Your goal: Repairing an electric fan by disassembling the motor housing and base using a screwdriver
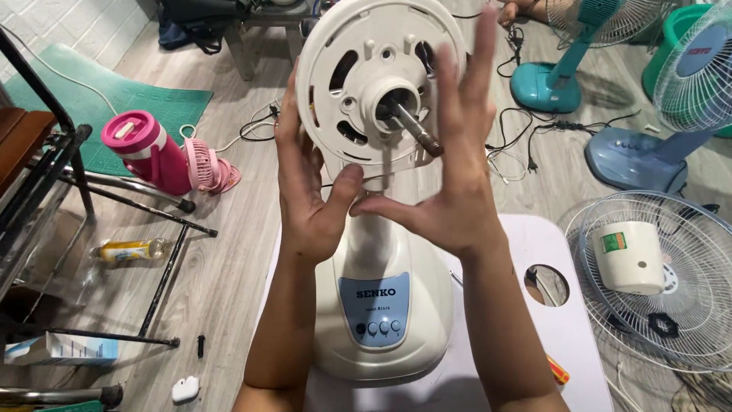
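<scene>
Head view: my left hand (305, 191) cups the left rim of the round cream plastic motor housing (374, 80) of a cream pedestal fan, fingers spread along the rim edge, thumb pressed in just below it. My right hand (457, 168) is flat and wide open against the right side of the housing, fingers splayed upward, thumb pointing left, nearly meeting the left thumb. Neither hand closes around anything; both only press or steady. The bare metal motor shaft (418, 128) sticks out of the housing centre toward me, between the two hands, close to my right palm. The fan stands upright on its cream oval base with a blue button panel (375, 313), on a white counter (568, 320) with a round hole.

Around it: a pink water jug (149, 149) and a bottle (130, 249) on the wooden floor at left, a wire fan guard holding a white tub (629, 255) at right, a blue fan base (637, 156) and a teal fan base (545, 84) behind.

Risks, as I judge them: open palms give little grip, so the head could tilt or swing; the shaft tip could jab my right palm; a hard push could tip the whole fan off the counter.
</scene>
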